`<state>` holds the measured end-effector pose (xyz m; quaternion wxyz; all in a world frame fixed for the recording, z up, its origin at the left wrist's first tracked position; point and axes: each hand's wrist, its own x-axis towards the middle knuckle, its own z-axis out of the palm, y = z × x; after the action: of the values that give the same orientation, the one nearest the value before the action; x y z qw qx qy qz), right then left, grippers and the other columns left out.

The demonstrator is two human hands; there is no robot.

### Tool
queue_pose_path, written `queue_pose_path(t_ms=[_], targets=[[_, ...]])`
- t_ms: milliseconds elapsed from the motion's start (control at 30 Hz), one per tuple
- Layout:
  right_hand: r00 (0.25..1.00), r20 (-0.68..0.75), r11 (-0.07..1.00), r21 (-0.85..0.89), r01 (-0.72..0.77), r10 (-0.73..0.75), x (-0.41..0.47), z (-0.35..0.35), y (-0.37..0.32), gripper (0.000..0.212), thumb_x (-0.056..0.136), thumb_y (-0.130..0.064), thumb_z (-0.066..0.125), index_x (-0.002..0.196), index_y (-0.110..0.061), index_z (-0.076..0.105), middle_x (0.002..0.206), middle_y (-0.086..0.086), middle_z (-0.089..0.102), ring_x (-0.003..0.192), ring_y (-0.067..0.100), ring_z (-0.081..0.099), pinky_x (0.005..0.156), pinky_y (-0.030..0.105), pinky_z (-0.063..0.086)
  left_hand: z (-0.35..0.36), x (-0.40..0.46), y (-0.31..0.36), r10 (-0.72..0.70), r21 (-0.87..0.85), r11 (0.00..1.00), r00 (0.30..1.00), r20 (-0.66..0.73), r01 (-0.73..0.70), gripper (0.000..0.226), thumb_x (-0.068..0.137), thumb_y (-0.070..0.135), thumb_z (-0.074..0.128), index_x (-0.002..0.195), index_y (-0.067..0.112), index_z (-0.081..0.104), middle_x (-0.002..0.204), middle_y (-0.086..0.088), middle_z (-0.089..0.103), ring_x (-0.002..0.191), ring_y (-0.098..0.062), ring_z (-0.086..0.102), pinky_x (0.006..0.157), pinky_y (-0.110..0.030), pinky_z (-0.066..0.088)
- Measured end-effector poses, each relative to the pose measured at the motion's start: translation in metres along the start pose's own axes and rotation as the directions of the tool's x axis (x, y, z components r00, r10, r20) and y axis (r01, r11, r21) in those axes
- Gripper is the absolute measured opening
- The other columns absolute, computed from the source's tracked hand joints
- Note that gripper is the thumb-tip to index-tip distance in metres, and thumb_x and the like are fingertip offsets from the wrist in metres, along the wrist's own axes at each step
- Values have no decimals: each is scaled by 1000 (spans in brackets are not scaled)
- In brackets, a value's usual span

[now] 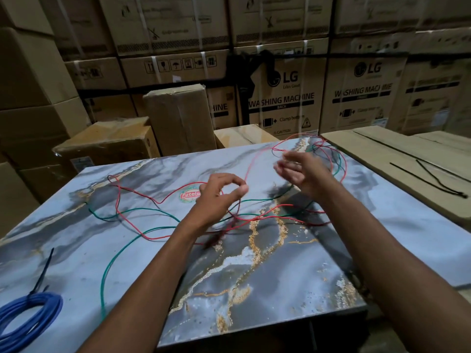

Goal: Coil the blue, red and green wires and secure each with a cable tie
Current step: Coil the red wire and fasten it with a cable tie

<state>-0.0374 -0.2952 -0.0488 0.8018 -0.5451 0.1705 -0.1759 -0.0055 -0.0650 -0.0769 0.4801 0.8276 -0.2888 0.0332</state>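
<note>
Blue coil (28, 317) nearest, at 8 o'clock on the marble table (293, 276), already bound; a black tie (43, 270) trails up from it. Red wire (137, 197) and green wire (119, 261) lie loose and tangled across the centre, loops reaching to 1 o'clock. Left hand (219, 194) at centre, thumb and fingers curled into a ring, red wire running through the pinch. Right hand (298, 169) at 1 o'clock, blurred, fingers loosely spread; red wire passes by the fingertips, grip cannot be told. Round sticker (188, 196) just left of the left hand. Two spare ties (433, 178) on a flat carton (397, 159) at 3 o'clock. Stacked boxes (283, 98) behind.
</note>
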Motion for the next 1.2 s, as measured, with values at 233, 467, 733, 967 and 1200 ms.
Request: queue_pose_path(t_ms=[233, 467, 733, 967, 1200], targets=[[486, 482, 51, -670, 740, -729, -22, 24, 20, 50, 75, -27, 66, 125, -20, 62, 121, 6, 57, 113, 27, 52, 91, 33, 45, -5, -2, 8, 324, 398, 893, 914, -242, -211, 10, 96, 38, 58, 97, 31, 66, 99, 9, 68, 75, -14, 64, 69, -39, 54], [394, 672, -112, -578, 808, -627, -22, 41, 32, 18, 93, -28, 63, 94, -18, 79, 86, 0, 69, 87, 25, 59, 84, 42, 41, -12, -5, 8, 308, 516, 848, 907, -289, -124, 17, 95, 42, 60, 94, 29, 71, 88, 12, 73, 71, -12, 66, 63, -31, 52], [521, -72, 429, -667, 609, -851, 0, 6, -4, 22, 98, -28, 61, 88, -13, 75, 81, 3, 68, 71, 13, 55, 67, 35, 45, -15, 4, -19, -110, 438, 882, 981, -162, 171, 29, 89, 40, 65, 117, 34, 68, 99, 14, 70, 99, -18, 64, 88, -38, 52], [589, 209, 379, -591, 712, -781, -16, 19, 8, 15, 95, -25, 67, 87, -16, 76, 73, -4, 67, 65, 8, 57, 62, 31, 47, -26, -1, -6, -77, 272, 918, 804, -590, 287, 35, 79, 36, 66, 113, 31, 73, 117, 2, 72, 112, -28, 63, 89, -36, 50], [591, 391, 353, -530, 771, -705, -25, 26, 13, 16, 90, -18, 65, 76, -11, 69, 73, 5, 59, 68, 8, 46, 62, 25, 37, -34, -5, 13, 314, 356, 928, 745, -588, -110, 50, 81, 28, 48, 130, 23, 58, 114, -5, 57, 103, -17, 51, 80, -27, 38]])
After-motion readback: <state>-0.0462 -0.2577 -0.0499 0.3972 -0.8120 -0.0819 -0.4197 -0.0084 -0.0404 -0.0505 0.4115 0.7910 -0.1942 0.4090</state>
